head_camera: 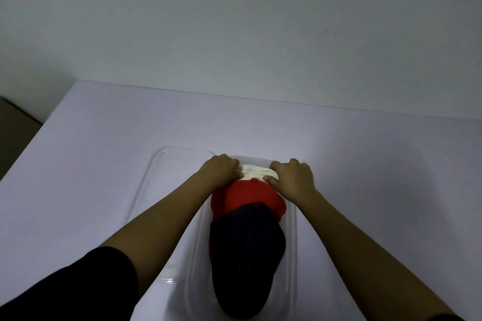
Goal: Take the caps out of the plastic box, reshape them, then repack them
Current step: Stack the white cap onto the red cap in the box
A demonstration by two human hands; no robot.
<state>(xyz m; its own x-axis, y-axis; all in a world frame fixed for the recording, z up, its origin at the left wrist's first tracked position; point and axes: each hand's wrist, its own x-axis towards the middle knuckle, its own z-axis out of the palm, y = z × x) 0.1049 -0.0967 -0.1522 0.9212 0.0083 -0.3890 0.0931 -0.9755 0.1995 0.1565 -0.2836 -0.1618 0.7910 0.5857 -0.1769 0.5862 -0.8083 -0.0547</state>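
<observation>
Two hands, left and right, clench a white cap at twelve o'clock in the plastic box, beyond red and navy caps.

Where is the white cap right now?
The white cap sits at the far end of the clear plastic box, beyond the red cap, gripped between the left hand and right hand.

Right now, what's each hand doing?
Left hand: closed, gripping the white cap at the far end of the plastic box.
Right hand: closed on the same cap.
</observation>
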